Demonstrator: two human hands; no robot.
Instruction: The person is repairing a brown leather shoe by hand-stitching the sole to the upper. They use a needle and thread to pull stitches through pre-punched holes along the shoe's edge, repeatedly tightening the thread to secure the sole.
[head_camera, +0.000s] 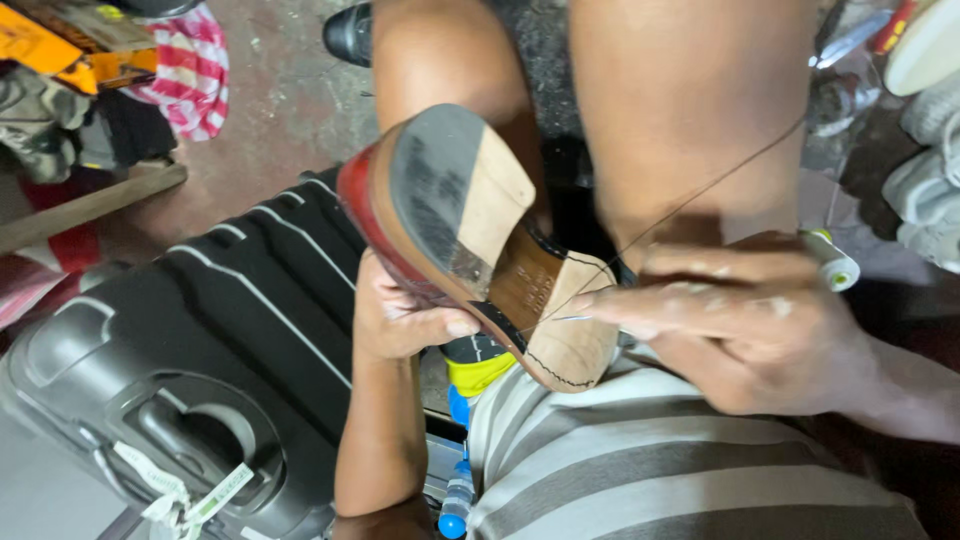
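The floor (290, 110) is bare, stained concrete, crowded on every side. A black ribbed suitcase (200, 340) fills the lower left, white tags (190, 495) tied at its handle. Red-and-white striped cloth (195, 65) and an orange object (45, 45) sit upper left, pale shoes (925, 190) at the right edge; little open room remains between them. The left hand (400, 320) grips a brown shoe (470, 235) sole-up over the lap. The right hand (740, 320) pinches a needle (570, 318) against the tan sole, thread (700, 195) running taut upward. A white spool (830, 260) lies beside it.
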